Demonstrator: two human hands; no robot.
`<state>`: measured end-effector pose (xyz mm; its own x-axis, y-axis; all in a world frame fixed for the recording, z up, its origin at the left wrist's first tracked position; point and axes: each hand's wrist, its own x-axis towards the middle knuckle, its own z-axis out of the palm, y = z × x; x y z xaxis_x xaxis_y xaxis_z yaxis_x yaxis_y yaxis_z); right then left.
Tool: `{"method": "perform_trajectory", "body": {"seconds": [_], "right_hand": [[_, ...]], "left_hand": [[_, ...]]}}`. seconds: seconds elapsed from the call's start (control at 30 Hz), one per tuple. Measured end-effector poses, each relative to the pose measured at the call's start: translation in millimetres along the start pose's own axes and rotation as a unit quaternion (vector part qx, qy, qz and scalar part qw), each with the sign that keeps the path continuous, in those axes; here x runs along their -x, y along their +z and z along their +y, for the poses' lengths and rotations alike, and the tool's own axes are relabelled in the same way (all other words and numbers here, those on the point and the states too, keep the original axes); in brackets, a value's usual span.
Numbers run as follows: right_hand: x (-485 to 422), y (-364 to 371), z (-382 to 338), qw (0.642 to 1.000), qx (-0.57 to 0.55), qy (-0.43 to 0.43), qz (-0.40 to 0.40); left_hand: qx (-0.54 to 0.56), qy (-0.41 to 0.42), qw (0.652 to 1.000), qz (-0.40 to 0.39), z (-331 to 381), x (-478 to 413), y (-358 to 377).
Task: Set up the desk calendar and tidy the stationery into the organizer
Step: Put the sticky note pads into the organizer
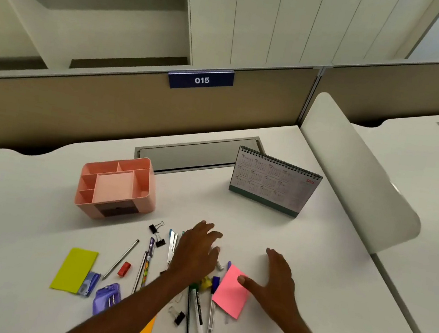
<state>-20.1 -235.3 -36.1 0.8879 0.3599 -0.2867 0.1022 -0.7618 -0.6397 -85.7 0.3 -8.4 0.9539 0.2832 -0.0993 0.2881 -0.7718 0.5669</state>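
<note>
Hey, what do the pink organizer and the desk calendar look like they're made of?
The pink organizer: probably moulded plastic, matte, with rounded corners and thin even walls. The desk calendar: printed paper pages on wire spiral binding, likely stiff card base.

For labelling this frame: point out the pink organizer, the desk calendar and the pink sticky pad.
pink organizer (pixel 84 206), head view, front wall left of the drawer
desk calendar (pixel 272 185), head view, middle of the front page
pink sticky pad (pixel 231 295), head view, top sheet
</note>
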Motion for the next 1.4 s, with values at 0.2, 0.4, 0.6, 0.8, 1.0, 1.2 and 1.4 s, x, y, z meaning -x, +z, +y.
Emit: {"method": "perform_trajectory", "body": {"seconds": [0.2,0.4,0.6,0.8,1.0,1.2,1.4], "right_hand": [[42,32,-9,0.992,0.09,-0.087,-0.029],[54,57,-6,0.981,0.11,-0.157,0.022],[60,74,-8,0.982,0.046,-0.18,0.041],[58,76,-8,0.99,0.006,-0.139,-0.03],[42,28,-68,0.986,-0.077,-0.144,0.02],[3,16,-146,0.965,-0.082,-0.241,0.06],[-37,26,-246,0.93,-0.034,-0.361,0.061]], "left_hand": [[-0.015,-0.043,0.999,0.022,2,55,4],[-0.009,-0.093,0.995,-0.033,9,76,10],[0.048,-0.155,0.984,-0.077,18,76,19],[0.146,-0.184,0.972,-0.014,21,76,14],[0.256,-0.178,0.949,0.045,5,75,-19],[0.285,-0.142,0.936,0.152,-27,67,-70],[0.205,-0.066,0.927,0.308,-63,43,-147]]}}
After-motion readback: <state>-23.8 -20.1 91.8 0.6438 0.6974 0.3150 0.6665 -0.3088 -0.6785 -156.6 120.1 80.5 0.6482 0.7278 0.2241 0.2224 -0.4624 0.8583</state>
